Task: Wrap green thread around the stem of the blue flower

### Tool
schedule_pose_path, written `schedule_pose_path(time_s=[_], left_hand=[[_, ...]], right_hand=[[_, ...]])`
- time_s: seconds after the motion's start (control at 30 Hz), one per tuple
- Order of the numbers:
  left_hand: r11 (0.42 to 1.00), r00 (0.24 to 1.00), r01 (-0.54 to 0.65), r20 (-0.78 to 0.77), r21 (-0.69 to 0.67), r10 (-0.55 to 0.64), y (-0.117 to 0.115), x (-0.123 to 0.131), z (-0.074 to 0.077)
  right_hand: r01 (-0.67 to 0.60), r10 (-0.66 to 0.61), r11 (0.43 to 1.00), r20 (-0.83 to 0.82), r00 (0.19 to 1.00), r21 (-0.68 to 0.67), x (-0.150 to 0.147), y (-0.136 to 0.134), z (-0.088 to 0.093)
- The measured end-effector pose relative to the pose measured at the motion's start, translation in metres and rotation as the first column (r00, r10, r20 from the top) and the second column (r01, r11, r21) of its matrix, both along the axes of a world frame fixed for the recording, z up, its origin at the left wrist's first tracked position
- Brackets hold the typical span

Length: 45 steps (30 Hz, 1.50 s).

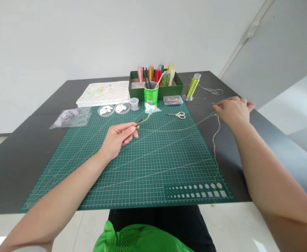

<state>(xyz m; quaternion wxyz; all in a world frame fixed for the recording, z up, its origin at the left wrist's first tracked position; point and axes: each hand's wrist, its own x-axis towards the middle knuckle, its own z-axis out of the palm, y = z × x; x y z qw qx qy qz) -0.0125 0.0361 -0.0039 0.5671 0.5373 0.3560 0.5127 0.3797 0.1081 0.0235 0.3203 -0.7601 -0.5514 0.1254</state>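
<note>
Thread (215,147), thin and yellow-green, trails loosely from the right hand (233,110) past the near right corner of the cutting mat (143,168) to the near edge of the table (6,175). Farther in, left of centre, the left hand (119,138) pinches the stem (146,118) of a pale flower (151,109) between thumb and fingers. The stem's long axis points far and right from those fingertips to the bloom, so the left hand is much the nearer. A strand sags gently from the left fingertips to the right hand, well apart, beyond the mat's right edge. The right fingers bend at it; I cannot tell whether they close on it. Gridded mat spreads between the hands and nearward, leaving room to move. Scissors (180,115) lie right of the bloom; farther off, the green cup (151,94) and the box (174,91) of spools bound the far side.
</note>
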Motion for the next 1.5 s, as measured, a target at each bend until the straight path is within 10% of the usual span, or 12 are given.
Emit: schedule_pose_path(time_s=[0.07, 0.13, 0.23, 0.33, 0.67, 1.0, 1.27, 1.5], left_hand=[[0.997, 0.995, 0.076, -0.066, 0.033, -0.074, -0.005, 0.003, -0.004], [0.987, 0.982, 0.143, -0.133, 0.071, -0.133, -0.009, 0.006, -0.005], [0.974, 0.952, 0.201, -0.254, 0.108, -0.169, -0.014, 0.008, -0.005], [0.97, 0.925, 0.202, -0.352, 0.134, -0.143, -0.015, 0.007, -0.005], [0.908, 0.859, -0.001, -0.465, 0.418, 0.215, -0.021, 0.012, -0.005], [0.931, 0.847, 0.069, -0.514, 0.357, 0.135, -0.021, 0.013, -0.002], [0.974, 0.906, 0.207, -0.395, 0.095, -0.154, -0.016, 0.014, -0.013], [0.982, 0.941, 0.042, -0.337, 0.186, 0.023, -0.016, 0.011, -0.01]], right_hand=[[-0.059, 0.023, 0.953, 0.122, 0.992, 0.298, -0.024, -0.008, 0.001], [-0.315, 0.321, 0.856, 0.058, 0.945, 0.409, -0.056, -0.023, 0.004], [-0.678, 0.753, 0.656, -0.219, 0.621, 0.332, -0.1, -0.052, 0.009], [-0.773, 0.805, 0.554, -0.433, 0.405, 0.308, -0.123, -0.073, 0.011], [-0.507, 0.426, 0.807, -0.893, 0.145, 0.302, -0.148, -0.087, -0.018], [-0.64, 0.633, 0.686, -0.719, 0.288, 0.347, -0.128, -0.081, 0.004], [-0.865, 0.816, 0.391, -0.554, 0.166, 0.316, -0.122, -0.082, 0.011], [-0.62, 0.596, 0.724, -0.726, 0.342, 0.302, -0.125, -0.081, 0.011]])
